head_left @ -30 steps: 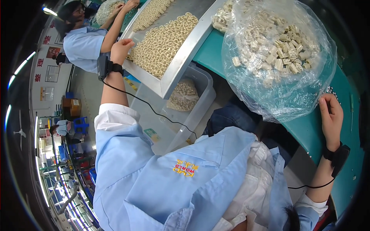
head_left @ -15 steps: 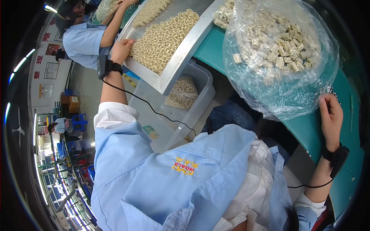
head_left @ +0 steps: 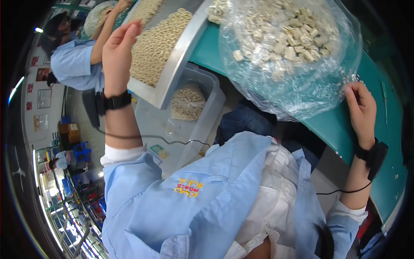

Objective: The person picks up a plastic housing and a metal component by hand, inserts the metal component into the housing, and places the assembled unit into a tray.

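Observation:
My left hand (head_left: pixel 117 54) is raised over the near left corner of a metal-framed tray (head_left: pixel 176 64). Its fingertips are pressed together, and anything between them is hidden. Rows of small beige ring-like pieces (head_left: pixel 157 47) cover the tray. On the right, a clear plastic bag (head_left: pixel 297 97) lies spread on the green table, with loose beige blocky pieces (head_left: pixel 297 41) heaped in it. My right hand (head_left: pixel 363 114) is at the bag's right edge, fingers curled and thumb near the index finger. Small dark bits (head_left: pixel 353 78) lie just beyond those fingertips; what the fingers hold cannot be made out.
Below the tray stands a translucent plastic bin (head_left: pixel 211 93) holding a bag of beige pieces (head_left: pixel 188 102). Another person (head_left: pixel 75 60) works at the far left. A thin tool (head_left: pixel 384 101) lies on the green table (head_left: pixel 319 129). A black cable (head_left: pixel 172 141) runs from my left wristband.
My left hand has come off the tray's left rim and risen, its fingers pinched. My right hand stays by the bag's edge. The whole view has shifted slightly.

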Demonstrator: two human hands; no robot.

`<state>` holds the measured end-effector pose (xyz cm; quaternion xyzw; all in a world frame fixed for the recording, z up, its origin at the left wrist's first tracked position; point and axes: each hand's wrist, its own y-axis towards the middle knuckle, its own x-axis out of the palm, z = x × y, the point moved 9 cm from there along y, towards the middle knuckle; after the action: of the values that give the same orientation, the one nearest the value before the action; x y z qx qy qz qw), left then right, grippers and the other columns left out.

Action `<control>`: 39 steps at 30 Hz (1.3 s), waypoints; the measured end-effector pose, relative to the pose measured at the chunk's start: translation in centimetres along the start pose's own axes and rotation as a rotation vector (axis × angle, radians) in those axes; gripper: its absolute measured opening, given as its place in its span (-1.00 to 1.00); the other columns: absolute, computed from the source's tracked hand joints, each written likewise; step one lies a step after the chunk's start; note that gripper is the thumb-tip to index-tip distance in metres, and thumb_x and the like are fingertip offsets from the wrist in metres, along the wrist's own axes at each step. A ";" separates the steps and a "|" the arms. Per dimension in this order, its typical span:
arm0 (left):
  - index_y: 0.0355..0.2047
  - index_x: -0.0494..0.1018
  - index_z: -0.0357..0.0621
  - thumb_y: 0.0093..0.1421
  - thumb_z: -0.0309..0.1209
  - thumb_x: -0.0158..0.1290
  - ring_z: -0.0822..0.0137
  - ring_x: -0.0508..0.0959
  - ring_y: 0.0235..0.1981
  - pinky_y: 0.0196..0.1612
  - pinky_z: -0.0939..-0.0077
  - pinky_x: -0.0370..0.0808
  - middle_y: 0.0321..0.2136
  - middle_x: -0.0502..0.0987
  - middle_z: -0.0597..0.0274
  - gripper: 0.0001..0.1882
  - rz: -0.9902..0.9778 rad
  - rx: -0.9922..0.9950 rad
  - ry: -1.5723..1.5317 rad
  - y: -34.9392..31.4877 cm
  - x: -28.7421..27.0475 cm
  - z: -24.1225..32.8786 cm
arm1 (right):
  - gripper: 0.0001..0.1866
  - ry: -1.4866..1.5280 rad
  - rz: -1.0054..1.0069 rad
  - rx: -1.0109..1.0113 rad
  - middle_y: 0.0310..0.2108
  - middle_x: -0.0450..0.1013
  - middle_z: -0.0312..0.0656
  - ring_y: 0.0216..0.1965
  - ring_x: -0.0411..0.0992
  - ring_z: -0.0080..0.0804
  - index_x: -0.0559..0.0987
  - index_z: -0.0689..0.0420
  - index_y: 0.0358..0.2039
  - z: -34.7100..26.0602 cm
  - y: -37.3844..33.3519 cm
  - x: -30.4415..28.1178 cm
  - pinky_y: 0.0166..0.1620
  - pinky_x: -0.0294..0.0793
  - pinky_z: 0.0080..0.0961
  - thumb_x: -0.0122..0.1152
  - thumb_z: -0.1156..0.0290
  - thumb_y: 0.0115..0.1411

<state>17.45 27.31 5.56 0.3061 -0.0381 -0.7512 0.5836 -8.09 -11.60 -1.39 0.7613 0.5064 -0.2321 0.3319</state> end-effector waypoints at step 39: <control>-0.15 0.27 -0.28 0.15 -0.52 -0.07 0.54 0.43 -0.26 -0.19 0.70 0.35 -0.27 0.46 0.19 -0.76 -0.841 -0.104 -0.677 -12.6 32.1 11.6 | -0.90 -0.184 -0.074 -0.085 -0.48 0.31 -0.25 -0.41 0.32 -0.46 0.43 0.23 -0.43 -1.2 0.8 -0.5 -0.35 0.32 -0.61 0.11 0.52 0.01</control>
<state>-3.35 -1.13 -3.63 0.0064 -0.0611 -0.9774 0.2021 -7.58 -11.23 0.01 0.7027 0.5109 -0.2915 0.4003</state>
